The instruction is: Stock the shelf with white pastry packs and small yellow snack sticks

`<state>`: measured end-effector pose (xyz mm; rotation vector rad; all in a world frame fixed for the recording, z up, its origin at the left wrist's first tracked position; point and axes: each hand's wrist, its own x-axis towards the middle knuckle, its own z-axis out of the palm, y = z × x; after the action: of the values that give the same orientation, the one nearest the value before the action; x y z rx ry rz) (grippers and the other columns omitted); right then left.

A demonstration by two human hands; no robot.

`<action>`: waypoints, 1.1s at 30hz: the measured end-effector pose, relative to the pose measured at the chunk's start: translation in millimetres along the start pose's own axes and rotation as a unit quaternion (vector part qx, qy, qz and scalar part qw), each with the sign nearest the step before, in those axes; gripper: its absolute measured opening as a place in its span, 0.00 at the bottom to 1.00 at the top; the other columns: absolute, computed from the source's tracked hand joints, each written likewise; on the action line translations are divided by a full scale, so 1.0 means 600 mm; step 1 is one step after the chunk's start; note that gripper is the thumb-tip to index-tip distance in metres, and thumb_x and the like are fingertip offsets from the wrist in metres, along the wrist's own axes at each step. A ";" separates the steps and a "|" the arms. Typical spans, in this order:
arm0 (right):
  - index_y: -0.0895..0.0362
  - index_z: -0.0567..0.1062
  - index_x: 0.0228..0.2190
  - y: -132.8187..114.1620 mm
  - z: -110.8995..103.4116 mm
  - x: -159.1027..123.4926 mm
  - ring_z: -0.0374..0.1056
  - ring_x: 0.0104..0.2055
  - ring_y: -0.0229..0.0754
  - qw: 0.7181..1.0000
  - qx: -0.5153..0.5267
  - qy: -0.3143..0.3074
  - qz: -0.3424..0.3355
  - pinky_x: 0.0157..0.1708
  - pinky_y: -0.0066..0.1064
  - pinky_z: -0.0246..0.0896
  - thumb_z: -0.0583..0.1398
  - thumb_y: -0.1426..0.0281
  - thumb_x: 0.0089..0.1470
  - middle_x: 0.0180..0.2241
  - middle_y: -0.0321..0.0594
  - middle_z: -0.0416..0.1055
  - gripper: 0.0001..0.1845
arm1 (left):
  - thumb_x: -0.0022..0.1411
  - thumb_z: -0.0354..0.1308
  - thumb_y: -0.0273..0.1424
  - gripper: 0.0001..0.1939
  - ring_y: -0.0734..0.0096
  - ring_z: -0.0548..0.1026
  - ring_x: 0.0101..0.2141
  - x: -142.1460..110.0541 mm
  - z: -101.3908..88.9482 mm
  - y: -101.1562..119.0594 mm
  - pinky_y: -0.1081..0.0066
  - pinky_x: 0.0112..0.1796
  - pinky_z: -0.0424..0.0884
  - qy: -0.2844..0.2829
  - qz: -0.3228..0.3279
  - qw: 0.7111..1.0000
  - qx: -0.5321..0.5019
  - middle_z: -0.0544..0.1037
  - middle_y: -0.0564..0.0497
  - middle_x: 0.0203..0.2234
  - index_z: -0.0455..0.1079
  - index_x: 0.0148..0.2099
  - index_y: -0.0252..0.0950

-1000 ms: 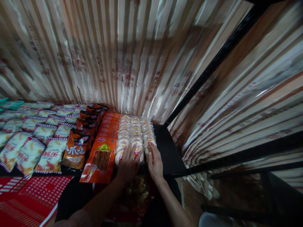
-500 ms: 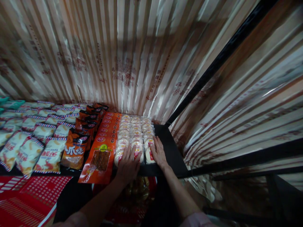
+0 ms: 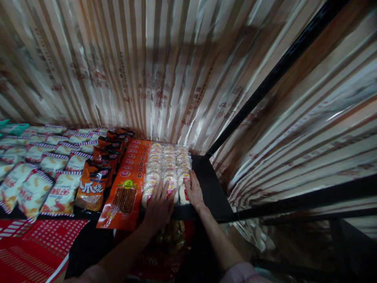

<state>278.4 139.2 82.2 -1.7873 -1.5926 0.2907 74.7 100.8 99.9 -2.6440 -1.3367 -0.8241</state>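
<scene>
Three columns of clear-wrapped packs of round white crackers lie on the black shelf. My left hand rests flat with fingers stretched over the front packs of the left and middle columns. Against the right column's front pack, my right hand lies along its right side, fingers extended and close together. Neither hand is wrapped around a pack. Just left of the crackers are flat orange packets with brown sticks showing through a window, overlapping in a row.
Orange-black snack bags and rows of white snack bags fill the shelf leftward. A red basket sits below. A black post slants up at the right, before a striped plastic sheet.
My right hand has shifted slightly left, and the right column's front pack has moved a little left with it. My left hand stays nearly in place.
</scene>
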 end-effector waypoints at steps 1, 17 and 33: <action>0.64 0.58 0.59 -0.003 0.002 0.000 0.45 0.65 0.47 1.000 0.000 0.003 0.003 0.63 0.44 0.44 0.43 0.53 0.59 0.62 0.52 0.52 0.35 | 0.63 0.50 0.37 0.26 0.53 0.53 0.62 0.000 0.000 0.000 0.52 0.59 0.52 0.000 0.000 1.000 0.000 0.56 0.47 0.63 0.55 0.63 0.44; 0.64 0.55 0.60 -0.010 0.005 -0.002 0.46 0.65 0.49 0.998 -0.047 0.025 0.020 0.62 0.46 0.45 0.42 0.53 0.60 0.61 0.54 0.53 0.36 | 0.63 0.51 0.40 0.26 0.53 0.52 0.62 -0.001 0.007 0.001 0.53 0.59 0.52 0.003 -0.011 1.000 -0.004 0.58 0.47 0.62 0.56 0.63 0.45; 0.52 0.57 0.60 0.017 -0.007 0.139 0.30 0.68 0.45 0.984 -0.116 -0.080 -0.113 0.65 0.48 0.33 0.47 0.55 0.59 0.64 0.38 0.48 0.30 | 0.63 0.50 0.36 0.25 0.53 0.53 0.62 0.000 0.002 -0.001 0.53 0.58 0.51 0.008 0.015 1.000 0.017 0.57 0.46 0.62 0.57 0.62 0.42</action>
<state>306.4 215.7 102.6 -1.7670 -1.9932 0.1494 74.9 101.3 98.8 -2.6202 -1.2916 -0.8092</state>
